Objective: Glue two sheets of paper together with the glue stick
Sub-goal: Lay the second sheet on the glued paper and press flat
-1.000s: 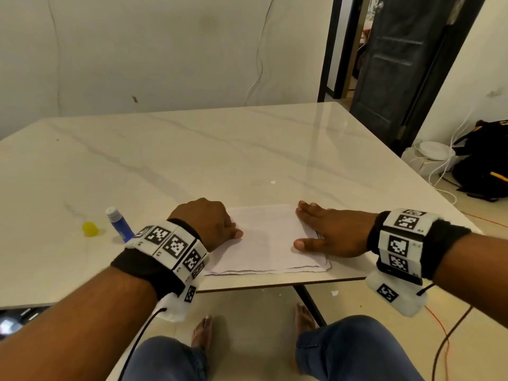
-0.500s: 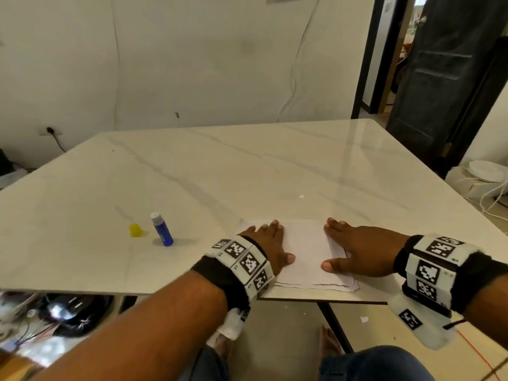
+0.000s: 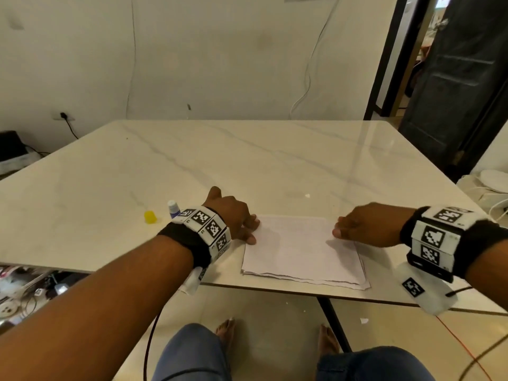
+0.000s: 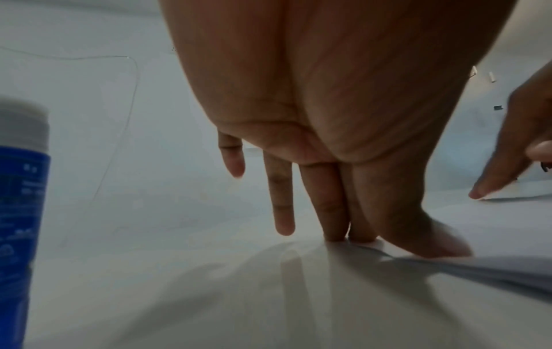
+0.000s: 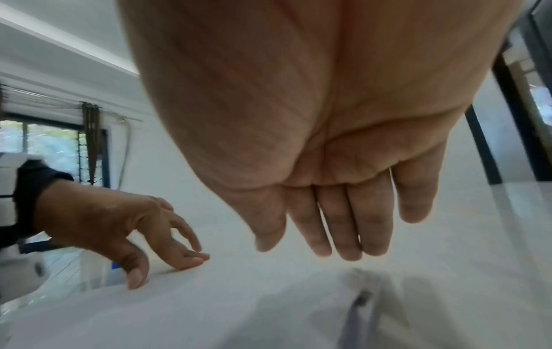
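Two white sheets of paper [image 3: 299,251] lie stacked near the table's front edge, the lower one peeking out at the bottom. My left hand [image 3: 251,229] has straight fingers, and its fingertips [image 4: 337,236] and thumb touch the paper's [image 4: 493,266] left edge. My right hand [image 3: 341,228] hovers just over the stack's far right corner; its fingers [image 5: 343,245] hang straight and hold nothing. The blue glue stick [image 3: 173,209] stands uncapped left of my left wrist, partly hidden by the wristband, and shows large in the left wrist view [image 4: 21,189]. Its yellow cap [image 3: 150,217] lies beside it.
The marble table [image 3: 247,160] stretches away behind the paper, with a small white scrap [image 3: 307,196] on it. The front edge runs just below the sheets. A dark door [image 3: 453,78] stands at the right; cables and clutter lie on the floor at the left.
Both hands lay flat on the paper before. My left hand has slid left to the sheet's edge, and my right hand has lifted off and drawn right. The head view has tilted.
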### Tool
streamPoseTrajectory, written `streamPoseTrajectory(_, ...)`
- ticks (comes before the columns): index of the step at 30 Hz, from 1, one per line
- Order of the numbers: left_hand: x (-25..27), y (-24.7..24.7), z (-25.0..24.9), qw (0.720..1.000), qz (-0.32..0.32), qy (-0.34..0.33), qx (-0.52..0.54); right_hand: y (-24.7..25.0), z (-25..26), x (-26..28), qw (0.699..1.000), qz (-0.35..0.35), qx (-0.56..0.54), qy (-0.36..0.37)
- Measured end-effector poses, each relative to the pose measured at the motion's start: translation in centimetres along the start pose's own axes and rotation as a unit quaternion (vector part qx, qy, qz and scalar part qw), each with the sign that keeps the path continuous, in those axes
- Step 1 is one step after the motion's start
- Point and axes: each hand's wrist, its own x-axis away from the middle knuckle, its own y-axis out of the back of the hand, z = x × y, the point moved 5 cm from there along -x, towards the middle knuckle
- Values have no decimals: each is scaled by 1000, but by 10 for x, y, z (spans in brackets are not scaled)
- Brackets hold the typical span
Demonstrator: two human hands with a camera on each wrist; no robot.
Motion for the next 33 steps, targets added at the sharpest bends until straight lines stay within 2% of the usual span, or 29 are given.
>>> streamPoseTrajectory(2, -1, -1, 1, 1000, 6, 5, 25, 14, 14, 4, 998, -57, -10, 11)
streamPoseTrajectory(4, -1, 0, 3, 998, 0, 13, 55, 20, 51, 11, 992, -96, -38, 76)
streamPoseTrajectory(6, 4, 4, 4, 998, 1, 21, 62, 15, 99, 15, 981, -80, -69, 163)
streamPoseTrajectory(8, 8, 8, 4, 998, 5, 15, 57, 4, 137, 10, 976, -51, -71, 199)
streamPoseTrajectory(11, 15, 10, 1, 999, 7, 1, 54, -5, 162, -2, 980, -31, -49, 192)
streamPoseTrajectory(14, 14, 12, -2, 998, 0, 14, 58, -16, 171, -2, 982, -24, 20, 187)
streamPoseTrajectory(21, 10, 8, -4, 998, -16, 24, 62, -44, 190, 53, 981, 39, 29, 188)
streamPoseTrajectory(23, 7, 3, -1, 996, -7, 33, 79, -29, 190, 55, 980, 2, -39, 195)
streamPoseTrajectory(25, 5, -1, 1, 995, -7, 44, 87, -8, 184, 45, 970, -72, -133, 189)
streamPoseTrajectory(27, 4, -2, 0, 994, -22, 58, 94, -2, 176, 36, 970, -97, -158, 160)
streamPoseTrajectory(30, 5, 0, -4, 993, -36, 73, 88, -33, 181, 35, 988, -14, -97, 122)
streamPoseTrajectory(33, 6, 0, -6, 997, -9, 51, 62, -56, 194, 55, 989, 12, -40, 142)
